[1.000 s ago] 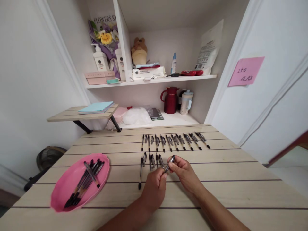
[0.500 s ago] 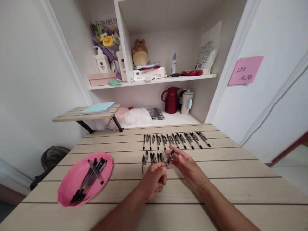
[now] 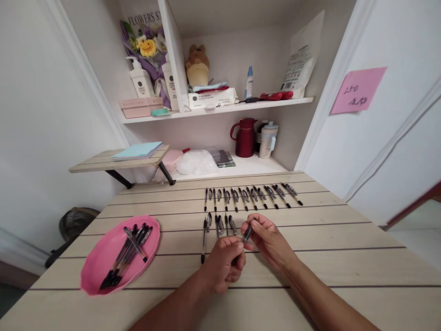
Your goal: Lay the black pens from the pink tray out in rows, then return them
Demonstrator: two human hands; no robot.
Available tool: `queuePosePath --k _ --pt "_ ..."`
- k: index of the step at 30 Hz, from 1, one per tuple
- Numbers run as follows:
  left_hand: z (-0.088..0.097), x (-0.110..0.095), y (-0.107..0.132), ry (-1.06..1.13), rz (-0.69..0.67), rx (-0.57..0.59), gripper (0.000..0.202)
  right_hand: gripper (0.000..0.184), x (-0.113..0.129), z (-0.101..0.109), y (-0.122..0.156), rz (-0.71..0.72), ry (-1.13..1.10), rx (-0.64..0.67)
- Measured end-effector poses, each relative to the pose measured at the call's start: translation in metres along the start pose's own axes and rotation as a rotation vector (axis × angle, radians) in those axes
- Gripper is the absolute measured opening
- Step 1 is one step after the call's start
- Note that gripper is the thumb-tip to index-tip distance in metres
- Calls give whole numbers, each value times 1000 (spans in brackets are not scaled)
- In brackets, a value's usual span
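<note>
Both my hands meet over the middle of the wooden table (image 3: 327, 257) on one black pen (image 3: 247, 233). My left hand (image 3: 225, 264) is curled round the pen's lower end. My right hand (image 3: 270, 241) pinches its upper end between thumb and fingers. Just beyond my hands lies a short row of pens and caps (image 3: 217, 226), and farther back a longer row of several pens with caps (image 3: 251, 195). A pink oval tray (image 3: 103, 262) at the left holds several black pens (image 3: 127, 255).
A small wooden riser (image 3: 117, 163) with a blue notebook (image 3: 137, 151) stands at the table's back left. White shelves behind hold a red jug (image 3: 245, 138), a mug, bottles and a plush toy. A pink note (image 3: 358, 89) hangs on the right wall.
My right hand's fingers, spread half a second ago, have closed on the pen's upper end. My hands have drawn slightly nearer me. The camera tilted a little.
</note>
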State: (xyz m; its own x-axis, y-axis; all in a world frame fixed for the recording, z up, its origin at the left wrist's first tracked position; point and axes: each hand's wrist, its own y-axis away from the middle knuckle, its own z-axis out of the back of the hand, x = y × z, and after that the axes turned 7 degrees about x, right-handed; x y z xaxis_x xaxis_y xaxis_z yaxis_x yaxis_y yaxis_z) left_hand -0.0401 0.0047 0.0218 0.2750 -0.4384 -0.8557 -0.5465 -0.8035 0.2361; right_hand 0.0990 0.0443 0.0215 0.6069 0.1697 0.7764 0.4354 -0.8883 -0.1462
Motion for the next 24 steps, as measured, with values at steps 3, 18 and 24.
queuePosePath --k 3,18,24 --pt "-2 4 -3 -112 -41 -88 31 22 -1 -1 -1 -6 4 -9" --pt "11 -48 23 -930 -317 -457 33 45 5 33 -11 131 186 -173" --pt "63 -103 101 -1619 -183 -1179 35 42 1 43 -13 72 342 -277"
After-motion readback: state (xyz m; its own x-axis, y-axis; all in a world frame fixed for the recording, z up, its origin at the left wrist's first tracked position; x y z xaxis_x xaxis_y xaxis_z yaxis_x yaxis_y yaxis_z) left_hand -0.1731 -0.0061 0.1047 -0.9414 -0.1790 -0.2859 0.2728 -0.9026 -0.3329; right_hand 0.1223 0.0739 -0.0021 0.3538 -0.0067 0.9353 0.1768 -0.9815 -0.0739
